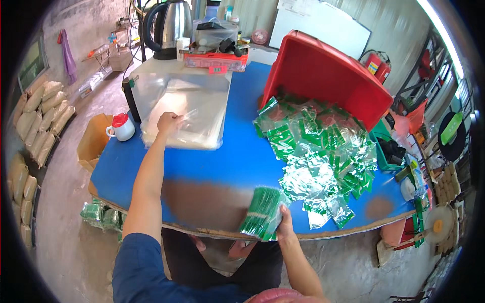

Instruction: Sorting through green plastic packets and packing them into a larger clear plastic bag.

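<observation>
My left hand (170,122) reaches to the far left of the table, its fingers pinched on the edge of a clear plastic bag (189,119). That bag lies on a flat stack of clear plastic bags (204,135). At the table's front edge my right hand (285,225) grips a thick bundle of green packets (261,213) from its right side; the fingers behind the bundle are hidden. Just right of it spreads a loose heap of green and silver packets (316,151), spilling from a red tub (323,70) tipped on its side.
The blue table (197,164) has worn brown patches near its front edge. A white jug with a red lid (121,127) stands at the left edge. Behind the bags are a steel kettle (172,30) and an orange tray of small items (216,59). A cardboard box (93,141) sits beyond the left edge.
</observation>
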A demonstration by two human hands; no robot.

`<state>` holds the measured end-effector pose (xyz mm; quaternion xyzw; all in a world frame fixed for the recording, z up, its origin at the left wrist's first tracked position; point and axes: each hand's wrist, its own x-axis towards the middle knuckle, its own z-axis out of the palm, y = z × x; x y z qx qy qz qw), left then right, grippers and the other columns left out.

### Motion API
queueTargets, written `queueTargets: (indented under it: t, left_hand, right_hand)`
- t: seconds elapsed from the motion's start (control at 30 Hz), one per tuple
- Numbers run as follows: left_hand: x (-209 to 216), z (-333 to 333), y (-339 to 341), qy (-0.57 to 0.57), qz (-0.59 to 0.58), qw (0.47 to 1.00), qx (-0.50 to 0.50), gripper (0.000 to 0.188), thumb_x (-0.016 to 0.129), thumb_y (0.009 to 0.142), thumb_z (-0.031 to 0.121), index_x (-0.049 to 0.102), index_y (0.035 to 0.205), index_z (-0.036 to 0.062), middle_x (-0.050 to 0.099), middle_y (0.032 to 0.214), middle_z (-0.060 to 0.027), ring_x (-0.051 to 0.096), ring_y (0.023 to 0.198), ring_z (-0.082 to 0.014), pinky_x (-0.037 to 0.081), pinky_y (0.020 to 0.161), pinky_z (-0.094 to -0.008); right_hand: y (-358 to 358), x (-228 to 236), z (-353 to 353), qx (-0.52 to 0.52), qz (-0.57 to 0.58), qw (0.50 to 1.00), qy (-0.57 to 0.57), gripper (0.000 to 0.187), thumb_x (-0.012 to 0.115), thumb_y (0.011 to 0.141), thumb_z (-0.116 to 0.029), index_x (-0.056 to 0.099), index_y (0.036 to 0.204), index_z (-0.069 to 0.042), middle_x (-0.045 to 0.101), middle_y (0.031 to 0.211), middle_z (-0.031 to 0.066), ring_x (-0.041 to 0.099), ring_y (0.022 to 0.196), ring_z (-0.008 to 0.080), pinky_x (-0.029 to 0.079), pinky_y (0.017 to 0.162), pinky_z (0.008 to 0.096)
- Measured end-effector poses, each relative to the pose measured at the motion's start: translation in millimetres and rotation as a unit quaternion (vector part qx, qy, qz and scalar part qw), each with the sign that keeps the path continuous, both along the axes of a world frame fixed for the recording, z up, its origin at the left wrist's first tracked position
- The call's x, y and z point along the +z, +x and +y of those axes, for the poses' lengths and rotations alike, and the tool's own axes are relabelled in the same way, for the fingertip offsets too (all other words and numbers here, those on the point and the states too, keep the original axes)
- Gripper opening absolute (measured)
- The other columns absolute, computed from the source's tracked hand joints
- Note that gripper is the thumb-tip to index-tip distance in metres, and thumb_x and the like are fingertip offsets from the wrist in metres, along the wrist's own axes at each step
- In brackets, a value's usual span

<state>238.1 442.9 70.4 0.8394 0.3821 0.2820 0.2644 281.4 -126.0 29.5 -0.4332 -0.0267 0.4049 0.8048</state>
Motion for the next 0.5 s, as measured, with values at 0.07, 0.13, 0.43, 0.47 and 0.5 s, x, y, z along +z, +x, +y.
queueTargets:
  t: [0.07, 0.13, 0.43, 0.47, 0.5]
  left_hand:
    - [-5, 9, -11, 0.034, 0.027, 0.999, 0.021, 0.040, 0.076, 0.081, 0.045, 0.077, 0.083, 0.0055, 0.072, 0.073, -0.0121, 0.071, 0.070, -0.0273, 0.053, 0.065, -0.0398]
    - [-7, 7, -23, 0.037, -0.013, 0.999, 0.021, 0.043, 0.077, 0.080, 0.047, 0.076, 0.081, 0.0040, 0.072, 0.073, -0.0135, 0.071, 0.070, -0.0289, 0.053, 0.066, -0.0404]
    - [44, -149, -99, 0.072, 0.201, 0.975, -0.063, 0.040, 0.074, 0.083, 0.042, 0.073, 0.076, 0.0020, 0.071, 0.075, -0.0204, 0.069, 0.073, -0.0366, 0.053, 0.069, -0.0467]
    - [48, -170, -108, 0.058, 0.214, 0.972, -0.080, 0.040, 0.073, 0.083, 0.041, 0.072, 0.075, 0.0019, 0.071, 0.075, -0.0205, 0.069, 0.073, -0.0372, 0.053, 0.069, -0.0469]
    - [48, -190, -116, 0.043, 0.225, 0.969, -0.094, 0.040, 0.073, 0.084, 0.041, 0.072, 0.075, 0.0017, 0.070, 0.075, -0.0207, 0.069, 0.073, -0.0378, 0.053, 0.069, -0.0472]
  right_hand:
    - [-3, 2, 3, 0.007, 0.007, 1.000, 0.011, 0.071, 0.072, 0.085, -0.050, 0.054, 0.134, -0.003, 0.065, 0.123, 0.0130, 0.065, 0.108, 0.0277, 0.056, 0.094, 0.0445]
    - [-3, 1, 5, 0.013, 0.004, 1.000, 0.024, 0.069, 0.070, 0.087, -0.050, 0.053, 0.135, -0.003, 0.065, 0.124, 0.0136, 0.066, 0.108, 0.0282, 0.055, 0.094, 0.0453]
    - [3, 13, 9, -0.024, 0.021, 0.995, 0.091, 0.070, 0.068, 0.088, -0.052, 0.053, 0.137, -0.003, 0.065, 0.125, 0.0127, 0.065, 0.110, 0.0280, 0.055, 0.096, 0.0441]
    - [3, 16, 9, -0.034, 0.017, 0.995, 0.087, 0.070, 0.068, 0.088, -0.052, 0.053, 0.136, -0.003, 0.065, 0.125, 0.0125, 0.066, 0.110, 0.0272, 0.055, 0.095, 0.0432]
    - [2, 17, 10, -0.042, 0.003, 0.994, 0.099, 0.069, 0.067, 0.089, -0.052, 0.053, 0.136, -0.004, 0.065, 0.125, 0.0124, 0.066, 0.109, 0.0263, 0.055, 0.094, 0.0424]
